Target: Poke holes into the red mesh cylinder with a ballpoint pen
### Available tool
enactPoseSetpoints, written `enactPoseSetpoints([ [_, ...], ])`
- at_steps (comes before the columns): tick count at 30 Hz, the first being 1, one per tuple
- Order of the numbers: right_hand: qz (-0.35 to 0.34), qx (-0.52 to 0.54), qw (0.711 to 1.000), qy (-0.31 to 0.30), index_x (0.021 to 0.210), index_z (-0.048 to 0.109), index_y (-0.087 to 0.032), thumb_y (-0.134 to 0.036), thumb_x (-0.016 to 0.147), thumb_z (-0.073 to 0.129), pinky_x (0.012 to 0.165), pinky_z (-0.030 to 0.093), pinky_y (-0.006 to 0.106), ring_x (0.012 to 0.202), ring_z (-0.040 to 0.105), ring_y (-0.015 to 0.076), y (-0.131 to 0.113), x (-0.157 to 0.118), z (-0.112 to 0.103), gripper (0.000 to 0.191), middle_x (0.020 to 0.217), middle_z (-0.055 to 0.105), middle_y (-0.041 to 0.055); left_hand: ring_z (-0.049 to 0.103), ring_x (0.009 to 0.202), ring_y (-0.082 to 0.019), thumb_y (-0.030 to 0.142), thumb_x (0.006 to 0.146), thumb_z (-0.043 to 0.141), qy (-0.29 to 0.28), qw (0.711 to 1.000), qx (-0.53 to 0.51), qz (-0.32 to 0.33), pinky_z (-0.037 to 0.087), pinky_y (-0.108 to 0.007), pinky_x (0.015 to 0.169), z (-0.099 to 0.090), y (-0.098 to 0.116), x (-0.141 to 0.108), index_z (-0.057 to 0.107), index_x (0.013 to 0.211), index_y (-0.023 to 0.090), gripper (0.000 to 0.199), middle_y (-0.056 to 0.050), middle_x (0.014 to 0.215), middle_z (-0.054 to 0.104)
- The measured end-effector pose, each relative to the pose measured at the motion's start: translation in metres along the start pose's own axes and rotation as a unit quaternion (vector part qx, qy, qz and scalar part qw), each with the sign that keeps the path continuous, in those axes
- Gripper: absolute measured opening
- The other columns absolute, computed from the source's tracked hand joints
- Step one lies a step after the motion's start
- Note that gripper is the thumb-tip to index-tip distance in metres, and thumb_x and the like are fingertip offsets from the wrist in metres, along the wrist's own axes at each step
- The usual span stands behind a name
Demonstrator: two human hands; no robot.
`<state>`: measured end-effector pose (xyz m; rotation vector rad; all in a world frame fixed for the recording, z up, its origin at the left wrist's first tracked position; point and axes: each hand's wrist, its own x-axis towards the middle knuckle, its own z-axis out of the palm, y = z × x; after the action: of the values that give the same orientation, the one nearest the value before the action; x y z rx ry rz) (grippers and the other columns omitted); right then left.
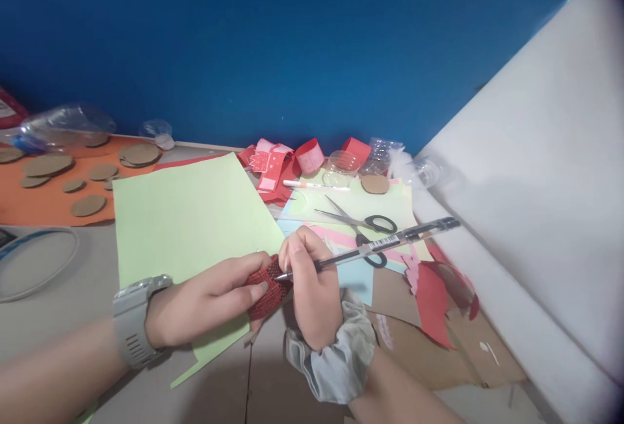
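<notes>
My left hand (209,304), with a grey watch at the wrist, grips a small red-and-black checked piece (270,287) between fingers and thumb. It looks like cloth, though I cannot be sure. My right hand (314,287), a grey-green scrunchie around its wrist, is closed on a clear-barrelled pen (390,242). The pen slants up to the right, its tip at the checked piece. Under and behind my left hand lies a sheet of light green paper (190,216). Black-handled scissors (358,221) rest partly open just beyond my right hand.
On the left, cardboard discs (88,205) lie on orange paper (29,203), with a clear plastic bottle (68,126) behind. Red paper loops (309,156) and a white marker (316,185) sit near the blue wall (312,40). Red scraps (433,307) and cardboard (414,356) lie to the right.
</notes>
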<state>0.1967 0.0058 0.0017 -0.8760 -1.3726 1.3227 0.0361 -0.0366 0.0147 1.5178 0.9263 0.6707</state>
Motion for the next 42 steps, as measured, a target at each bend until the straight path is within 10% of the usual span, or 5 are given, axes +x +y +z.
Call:
enactPoseSetpoints([
  [42,-0.002,0.014,1.000,-0.004,0.064,0.035,-0.024,-0.027,0.097,0.048,0.053,0.034,0.025,0.057,0.036,0.0118,0.0013,-0.0013,-0.0009,0.035,0.059,0.036,-0.0049,0.056,0.073,-0.017,0.026,0.108,0.040,0.009,1.000,-0.005,0.008,0.047,-0.027,0.079,0.0004,0.0014,0.0018,0.049,0.086,0.021,0.024,0.001,0.074,0.062],
])
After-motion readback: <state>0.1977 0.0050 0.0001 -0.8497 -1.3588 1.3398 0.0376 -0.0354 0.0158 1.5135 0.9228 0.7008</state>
